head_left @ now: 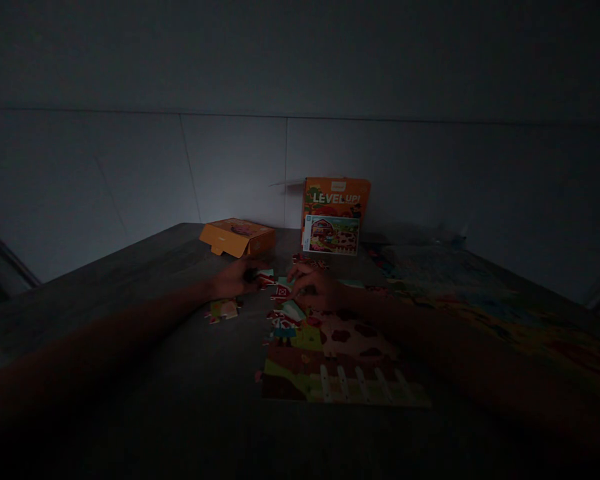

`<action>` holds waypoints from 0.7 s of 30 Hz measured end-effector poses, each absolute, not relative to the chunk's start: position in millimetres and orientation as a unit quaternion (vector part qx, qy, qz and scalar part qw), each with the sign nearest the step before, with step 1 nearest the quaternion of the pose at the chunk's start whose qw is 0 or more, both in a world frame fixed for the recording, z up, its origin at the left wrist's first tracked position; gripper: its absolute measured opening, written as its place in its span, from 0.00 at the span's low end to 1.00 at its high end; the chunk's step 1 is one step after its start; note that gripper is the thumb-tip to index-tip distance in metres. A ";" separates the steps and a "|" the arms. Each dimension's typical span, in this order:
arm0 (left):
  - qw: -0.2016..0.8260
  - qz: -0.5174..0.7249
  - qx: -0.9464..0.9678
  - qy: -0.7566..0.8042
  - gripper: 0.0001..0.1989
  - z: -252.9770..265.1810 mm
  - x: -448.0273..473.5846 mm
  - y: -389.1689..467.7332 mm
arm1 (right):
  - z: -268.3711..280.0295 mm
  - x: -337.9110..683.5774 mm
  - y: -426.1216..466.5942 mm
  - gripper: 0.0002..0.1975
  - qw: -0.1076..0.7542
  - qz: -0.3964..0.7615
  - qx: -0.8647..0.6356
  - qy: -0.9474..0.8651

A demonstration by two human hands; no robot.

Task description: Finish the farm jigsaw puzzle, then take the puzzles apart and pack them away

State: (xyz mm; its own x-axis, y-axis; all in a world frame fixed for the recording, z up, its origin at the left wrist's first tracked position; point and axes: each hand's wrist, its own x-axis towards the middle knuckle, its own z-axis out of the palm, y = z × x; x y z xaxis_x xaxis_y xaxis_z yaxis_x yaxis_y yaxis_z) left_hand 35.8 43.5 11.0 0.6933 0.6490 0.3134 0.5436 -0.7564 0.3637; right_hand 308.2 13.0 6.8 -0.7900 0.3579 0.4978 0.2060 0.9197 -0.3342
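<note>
In dim light, my left hand (234, 279) is closed, pinching a jigsaw puzzle piece (265, 277) with red and pale parts by its left side. My right hand (314, 285) has curled fingers gripping the edge of a red barn-door puzzle piece (282, 291), just right of the other piece. Below them lies a partly joined farm puzzle (353, 340), showing a spotted cow, a white fence and a figure in a blue skirt. My right wrist and forearm cover some of its upper right area. Several joined or overlapping loose pieces (223, 309) lie beneath my left wrist.
An orange box (240, 235) lies with its flap open at the back left. Behind the pieces stands a "LEVEL UP!" box (337, 197) with a picture card (331, 235) against it. More loose pieces (310, 261) lie before the card. A colourful large puzzle (505, 313) spreads at right.
</note>
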 end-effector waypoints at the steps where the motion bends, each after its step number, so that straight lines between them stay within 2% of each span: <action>1: 0.113 0.222 0.911 0.330 0.20 11.6 37.1 41.5 | 6.6 307.6 11.8 0.05 0.296 0.128 -0.154 -0.934; 7: 0.074 0.216 0.930 0.287 0.13 15.3 40.6 33.3 | 14.3 305.4 0.5 0.05 0.280 0.103 -0.172 -0.939; 17: 0.049 0.181 0.947 0.262 0.14 11.6 38.0 36.9 | 13.6 303.4 2.4 0.05 0.284 0.103 -0.184 -0.936; 21: 0.046 0.169 0.953 0.248 0.15 13.8 38.8 36.5 | 23.2 303.2 -1.6 0.10 0.232 0.070 -0.204 -0.949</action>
